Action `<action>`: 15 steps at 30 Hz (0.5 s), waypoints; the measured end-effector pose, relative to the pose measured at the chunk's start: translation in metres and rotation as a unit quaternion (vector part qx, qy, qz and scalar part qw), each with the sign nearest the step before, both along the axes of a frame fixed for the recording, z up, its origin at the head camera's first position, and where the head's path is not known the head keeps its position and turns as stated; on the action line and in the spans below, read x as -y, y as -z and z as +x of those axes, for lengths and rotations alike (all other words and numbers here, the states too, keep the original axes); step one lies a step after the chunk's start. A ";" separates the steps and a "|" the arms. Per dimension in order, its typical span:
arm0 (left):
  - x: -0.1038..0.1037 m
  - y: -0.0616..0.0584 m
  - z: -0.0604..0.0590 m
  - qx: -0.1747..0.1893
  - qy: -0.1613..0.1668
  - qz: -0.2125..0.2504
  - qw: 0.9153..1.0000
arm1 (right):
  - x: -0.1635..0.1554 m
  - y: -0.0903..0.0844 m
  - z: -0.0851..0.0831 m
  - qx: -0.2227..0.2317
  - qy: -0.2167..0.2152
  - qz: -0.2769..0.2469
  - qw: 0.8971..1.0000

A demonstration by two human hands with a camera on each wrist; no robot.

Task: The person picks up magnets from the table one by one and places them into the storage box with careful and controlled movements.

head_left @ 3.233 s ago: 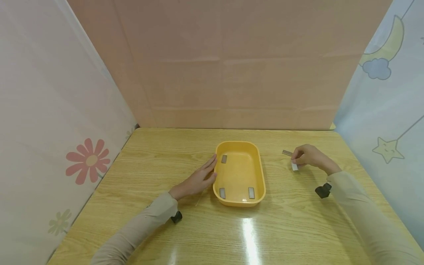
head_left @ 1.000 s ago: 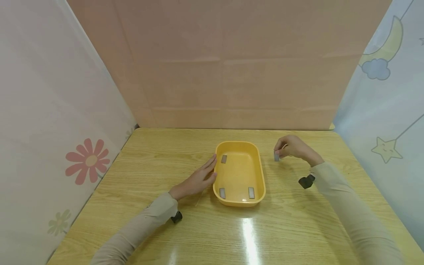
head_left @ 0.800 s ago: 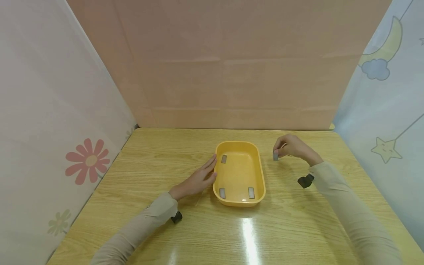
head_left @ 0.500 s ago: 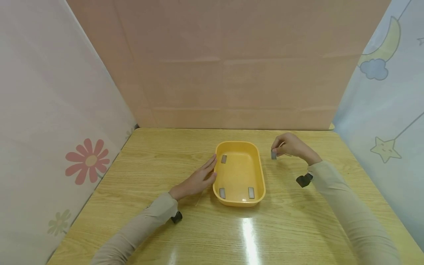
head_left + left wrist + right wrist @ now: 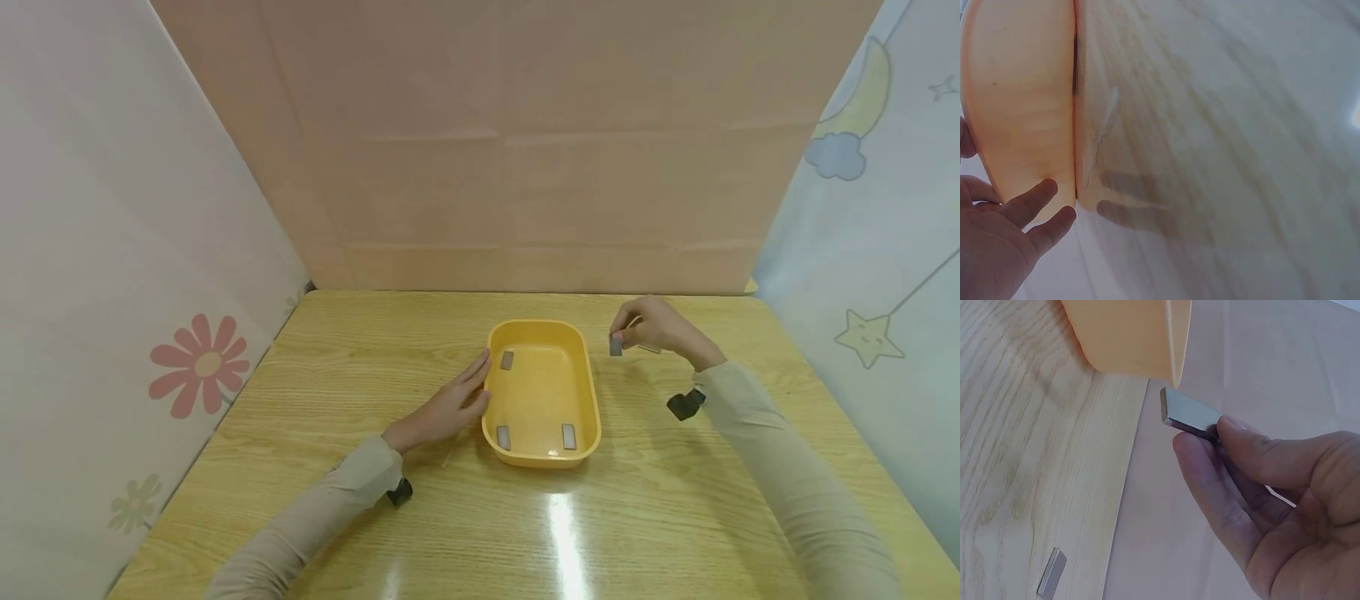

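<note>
A yellow oblong tray (image 5: 597, 410) sits mid-table with three small grey metal bars (image 5: 507, 360) lying flat inside, one at the far left and two at the near end. My left hand (image 5: 471, 390) lies open, its straight fingers (image 5: 1040, 192) touching the tray's left wall (image 5: 1019, 100). My right hand (image 5: 622, 337) hovers just right of the tray's far right corner. It pinches a flat grey bar (image 5: 616, 345) between thumb and fingers; the right wrist view shows that bar (image 5: 1190, 414) sticking out toward the tray's rim (image 5: 1172, 344).
Another grey bar (image 5: 1052, 572) lies loose on the wooden table (image 5: 375, 358), to the right of the tray near my right hand. Pink and patterned screens close off the table's back and both sides.
My right hand has lifted a grey bar from the table on the right and carried it left and farther back, close to the tray's far right corner. The left hand and tray have not moved.
</note>
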State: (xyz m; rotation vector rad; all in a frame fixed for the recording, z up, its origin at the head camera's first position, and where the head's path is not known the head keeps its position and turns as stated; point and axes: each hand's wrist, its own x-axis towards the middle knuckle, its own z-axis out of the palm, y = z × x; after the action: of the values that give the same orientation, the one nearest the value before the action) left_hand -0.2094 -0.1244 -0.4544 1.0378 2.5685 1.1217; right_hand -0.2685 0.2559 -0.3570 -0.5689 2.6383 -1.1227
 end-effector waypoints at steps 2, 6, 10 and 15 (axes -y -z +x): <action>0.000 0.000 -0.001 -0.002 0.000 0.000 1.000 | 0.001 -0.001 0.000 -0.001 0.001 -0.001 1.000; 0.000 0.001 -0.001 -0.004 0.002 0.003 1.000 | 0.003 -0.006 -0.001 0.002 0.004 -0.005 1.000; 0.000 0.001 -0.001 -0.003 0.001 0.000 1.000 | 0.005 -0.007 -0.004 0.002 -0.002 -0.025 1.000; 0.000 0.002 -0.001 0.000 -0.001 -0.001 1.000 | 0.007 -0.009 -0.005 -0.002 -0.004 -0.044 0.999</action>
State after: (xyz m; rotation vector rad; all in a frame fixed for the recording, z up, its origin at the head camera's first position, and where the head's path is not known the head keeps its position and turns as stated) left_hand -0.2108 -0.1247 -0.4563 1.0352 2.5705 1.1187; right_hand -0.2734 0.2494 -0.3476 -0.5993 2.5987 -1.2404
